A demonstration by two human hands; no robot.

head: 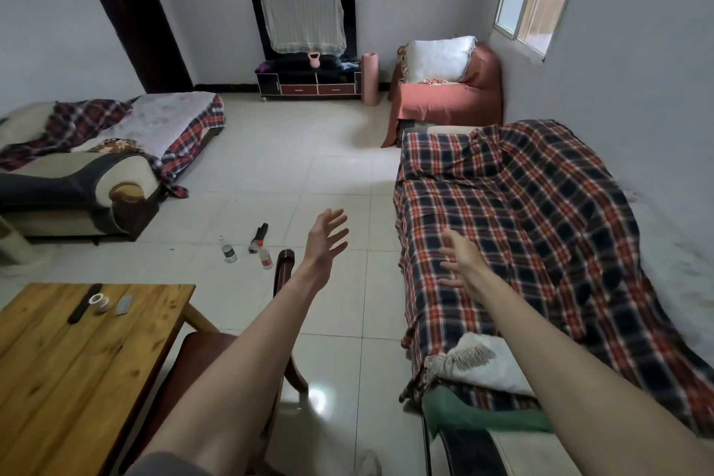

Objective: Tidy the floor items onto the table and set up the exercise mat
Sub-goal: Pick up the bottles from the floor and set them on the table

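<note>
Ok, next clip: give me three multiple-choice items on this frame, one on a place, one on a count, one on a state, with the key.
1. Where does the rolled pink mat stand?
A. on the wooden table
B. upright beside the TV cabinet
C. on the plaid sofa

2. How many plastic bottles are on the floor?
A. two
B. four
C. none

3. What are the two hands doing?
A. both grip bottles
B. both open, holding nothing
C. one presses the table

Key: 1 B, the mat stands on end right of the TV cabinet. 2 A, one bottle and a second bottle show near a dark item. 3 B, the left hand and the right hand have spread fingers in mid-air.
</note>
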